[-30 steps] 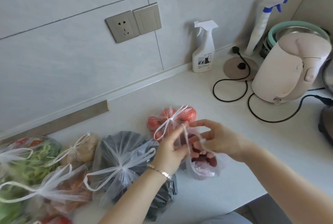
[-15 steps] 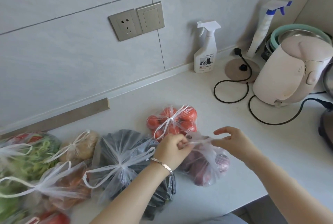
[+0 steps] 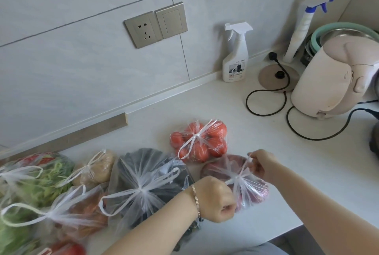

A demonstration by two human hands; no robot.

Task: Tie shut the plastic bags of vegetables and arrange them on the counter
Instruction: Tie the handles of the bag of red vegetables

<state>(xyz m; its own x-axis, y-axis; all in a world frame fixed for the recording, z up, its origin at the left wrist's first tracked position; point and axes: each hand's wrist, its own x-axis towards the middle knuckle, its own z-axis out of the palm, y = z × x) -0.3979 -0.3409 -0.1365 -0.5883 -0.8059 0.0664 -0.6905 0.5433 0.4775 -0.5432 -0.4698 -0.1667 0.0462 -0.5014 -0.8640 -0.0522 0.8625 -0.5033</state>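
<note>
Left hand (image 3: 217,199): your fist grips one handle strip (image 3: 228,182).
Right hand (image 3: 261,164): you pinch the other strip (image 3: 245,165), drawn taut.
Purple-vegetable bag (image 3: 254,193): on the counter (image 3: 287,172), just beside the tomato bag (image 3: 200,142).

Left hand (image 3: 217,199) fisted, right hand (image 3: 263,164) pinching, both gripping bag handles (image 3: 244,167)

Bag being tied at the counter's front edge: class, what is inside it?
Through the clear bag, rounded reddish-purple vegetables show. The left hand covers its near side, so their number and exact kind cannot be told.
</note>
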